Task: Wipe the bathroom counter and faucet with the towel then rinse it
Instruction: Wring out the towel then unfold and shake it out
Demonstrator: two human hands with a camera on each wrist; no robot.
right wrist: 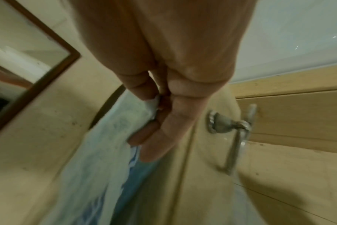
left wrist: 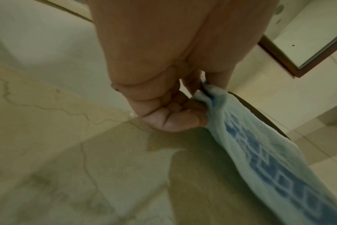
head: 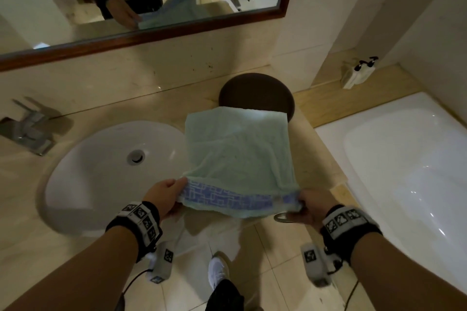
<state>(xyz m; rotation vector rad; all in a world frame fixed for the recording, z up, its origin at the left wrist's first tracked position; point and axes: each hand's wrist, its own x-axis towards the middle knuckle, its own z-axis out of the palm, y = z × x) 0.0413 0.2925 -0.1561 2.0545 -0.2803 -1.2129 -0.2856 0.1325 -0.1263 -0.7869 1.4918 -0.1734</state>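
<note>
Two bare hands hold a pale green terry towel with a blue patterned band (head: 240,149) stretched flat between them, just to the right of the white oval sink basin (head: 101,174) set into the beige marble counter (head: 151,111). The left hand (head: 164,197) pinches the towel's near left corner between thumb and curled fingers (left wrist: 175,120), at the basin's right rim; the right hand (head: 312,206) grips the near right corner, its fingers (right wrist: 160,132) closed round the bunched edge, farther right of the basin. The towel spreads away from the hands over the counter, and its far edge overlaps the front of a round dark brown tray (head: 255,92) that sits right of the basin and back toward the wall. Whether the cloth rests on the counter or is held slightly above it cannot be told. A square chrome faucet (head: 30,129) stands at the basin's back left. Above the basin hangs a wood-framed mirror (head: 156,33). A white bathtub (head: 404,159) lies well to the right of the basin, with two white pump bottles (head: 358,73) on the ledge behind it. A chrome towel ring (right wrist: 235,130) is fixed on the counter's front face, below the right hand.
</note>
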